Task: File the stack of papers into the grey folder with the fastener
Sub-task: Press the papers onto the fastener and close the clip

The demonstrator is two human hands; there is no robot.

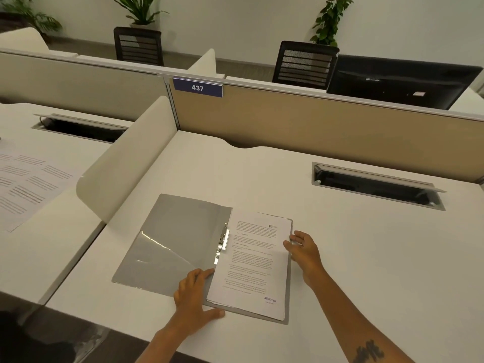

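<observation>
Here my left hand [195,293] and right hand [303,248], both loosely spread and holding nothing, steady the stack of papers [252,263] in the open grey folder [167,244].

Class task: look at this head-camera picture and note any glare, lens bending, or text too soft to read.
Head view: glare streaks cross the folder's open left flap; the partition's straight edges bow from the wide lens; the papers' body text is too soft to read.

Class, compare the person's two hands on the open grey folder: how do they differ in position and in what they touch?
The left hand rests at the near left corner of the stack of papers, fingers on the grey folder below the fastener. The right hand lies farther away, against the stack's right edge. The left is palm down; the right is tilted on its side. Both are open, grasping nothing.
</observation>
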